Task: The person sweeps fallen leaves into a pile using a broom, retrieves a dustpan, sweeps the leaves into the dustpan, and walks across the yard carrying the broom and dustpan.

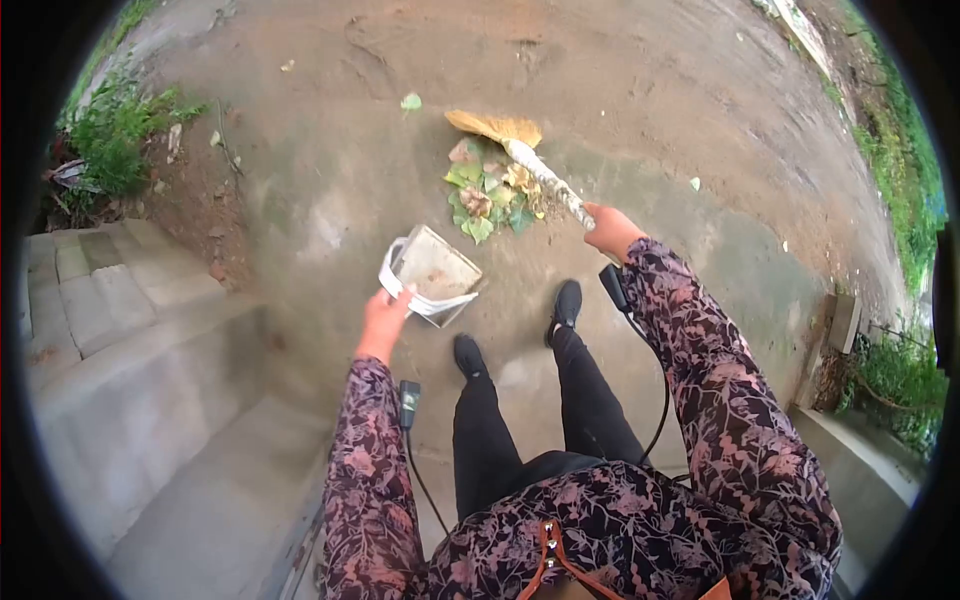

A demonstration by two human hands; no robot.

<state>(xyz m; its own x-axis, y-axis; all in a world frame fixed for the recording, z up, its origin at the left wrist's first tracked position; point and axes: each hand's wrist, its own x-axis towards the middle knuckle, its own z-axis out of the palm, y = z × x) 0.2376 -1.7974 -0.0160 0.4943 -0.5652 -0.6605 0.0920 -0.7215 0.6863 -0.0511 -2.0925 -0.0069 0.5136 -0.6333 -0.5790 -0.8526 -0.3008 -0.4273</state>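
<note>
- As seen from above, broom [548, 182] meets the leaf heap [478, 200] on the ground, ahead of the wearer's feet; straw-coloured head at far edge of heap, fanned to L, pale wrapped handle slanting back to R.
- R hand [612, 233]: closed round near end of broom handle.
- Dustpan [440, 268]: box type, off-white, tilted, nearer than heap & to its L. Contact w/ ground hard to judge from this angle.
- L hand [383, 322]: gripping dustpan's white bail [445, 301], fingers wrapped.
- Leaf heap: green, yellowish & brown leaves, overlapping. One stray leaf [411, 101] well apart, L of broom head; another pale leaf [695, 184] off to R.
- Dark shoes [567, 303] on bare ground, R foot fwd of L. Trousers dark; sleeves [365, 470] dark w/ pink floral print.
- Black connector [409, 405] on a cable beside L forearm; similar one beside R sleeve.
- Perimeter: paved ledge [110, 300] at L, green plants [115, 140] beyond; more greenery [900, 370] at R.
</note>
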